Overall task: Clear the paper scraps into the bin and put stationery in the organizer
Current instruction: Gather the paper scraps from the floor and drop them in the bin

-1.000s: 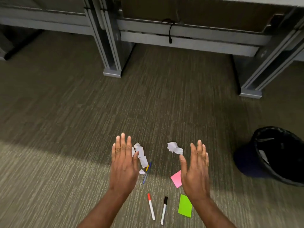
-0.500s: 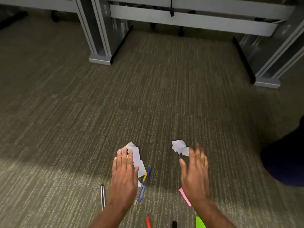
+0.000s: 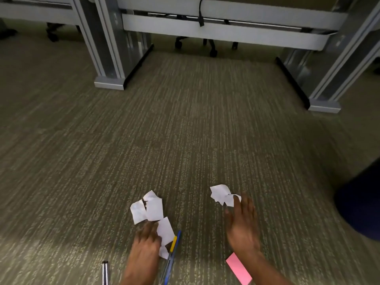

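The left hand [image 3: 145, 246] reaches forward low over the grey-green striped carpet floor [image 3: 185, 130], palm down, its fingers curled so the tips press at the near edge of a cluster of torn white paper scraps [image 3: 153, 210]; whether its grip has closed on a scrap cannot be told. The right hand [image 3: 243, 227] is stretched forward, palm down and tilted slightly inward, fingers extended and loosely together, its grip released; the fingertips [image 3: 238, 200] just meet a second, crumpled white paper scrap [image 3: 221, 193] lying ahead of it.

A blue pen with a yellow clip [image 3: 171, 256] lies just right of the left hand, its long axis running near to far and leaning slightly right, partly under the nearest scrap. A slim silver-and-black pen [image 3: 105, 272] lies left of the left forearm, pointing straight away. A pink rectangular sticky note [image 3: 238, 268] lies flat beside the right wrist, its long side angled toward the lower right. A dark blue rounded bin [image 3: 362, 204] stands at the right edge, well apart from the scraps.
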A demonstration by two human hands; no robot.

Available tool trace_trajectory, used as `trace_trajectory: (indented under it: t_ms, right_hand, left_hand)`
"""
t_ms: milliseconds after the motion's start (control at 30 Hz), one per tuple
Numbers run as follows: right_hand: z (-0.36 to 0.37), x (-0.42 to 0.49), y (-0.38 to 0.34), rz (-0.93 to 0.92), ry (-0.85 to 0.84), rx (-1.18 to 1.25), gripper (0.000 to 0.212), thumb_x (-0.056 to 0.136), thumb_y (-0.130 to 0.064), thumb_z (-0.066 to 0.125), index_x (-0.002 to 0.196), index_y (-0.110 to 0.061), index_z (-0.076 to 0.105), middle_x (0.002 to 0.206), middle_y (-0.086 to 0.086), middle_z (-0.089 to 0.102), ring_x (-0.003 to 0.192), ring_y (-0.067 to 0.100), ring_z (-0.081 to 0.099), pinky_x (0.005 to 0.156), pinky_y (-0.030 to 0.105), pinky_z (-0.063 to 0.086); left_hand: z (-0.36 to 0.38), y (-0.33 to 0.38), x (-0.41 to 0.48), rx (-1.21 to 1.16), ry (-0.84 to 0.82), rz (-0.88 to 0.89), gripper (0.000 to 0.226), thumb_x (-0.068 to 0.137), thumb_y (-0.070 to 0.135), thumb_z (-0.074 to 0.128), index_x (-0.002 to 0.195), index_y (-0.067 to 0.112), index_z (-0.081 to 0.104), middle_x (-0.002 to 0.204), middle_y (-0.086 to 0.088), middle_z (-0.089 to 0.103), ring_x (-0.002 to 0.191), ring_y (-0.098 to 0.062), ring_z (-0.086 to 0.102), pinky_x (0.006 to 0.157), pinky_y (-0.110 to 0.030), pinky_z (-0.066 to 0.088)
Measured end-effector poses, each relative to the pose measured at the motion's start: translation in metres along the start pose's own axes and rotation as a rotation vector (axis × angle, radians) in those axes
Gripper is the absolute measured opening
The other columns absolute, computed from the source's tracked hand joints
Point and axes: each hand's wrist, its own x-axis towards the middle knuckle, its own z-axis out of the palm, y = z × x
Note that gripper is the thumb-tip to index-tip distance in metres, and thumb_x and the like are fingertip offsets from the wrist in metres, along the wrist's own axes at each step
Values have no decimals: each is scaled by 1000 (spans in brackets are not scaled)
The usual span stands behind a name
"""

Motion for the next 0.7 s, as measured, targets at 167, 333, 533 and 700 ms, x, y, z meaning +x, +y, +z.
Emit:
trace_trajectory:
  t_ms: [167, 333, 533, 700]
  right_hand:
    - [15, 16, 6, 31, -128, 41, 47, 101, -27, 38, 146, -16, 35, 160, 16, 20, 149, 34, 17, 117, 47, 30]
    - [23, 36, 7, 104, -119, 76, 47, 95, -26, 44, 138, -9, 48, 149, 19, 42, 139, 37, 36, 111, 47, 36]
    - [24, 59, -7, 243, -87, 78, 48, 92, -41, 55, 131, -14, 51, 128, 14, 62, 123, 35, 52, 104, 52, 36]
    - [39, 66, -11, 133, -239, -34, 63, 93, -49, 48, 148, -22, 33, 150, 12, 42, 140, 39, 29, 110, 59, 22]
  left_hand:
    - [-6, 0, 20, -119, -57, 29, 31, 21, 25, 90, 43, 24, 67, 94, -10, 80, 91, -34, 77, 65, -44, 62]
    - [-14, 2, 22, -74, -47, 130, 34, 59, 30, 39, 47, 32, 71, 87, -5, 81, 80, -27, 79, 60, -41, 62]
    - [-27, 6, 20, -200, -202, -32, 28, 40, 33, 65, 66, 33, 75, 63, 9, 71, 58, -16, 73, 62, -30, 49]
    - [-6, 6, 23, -297, -251, -204, 73, 24, 46, 89, 94, 27, 79, 92, -3, 73, 56, -9, 71, 49, -19, 53]
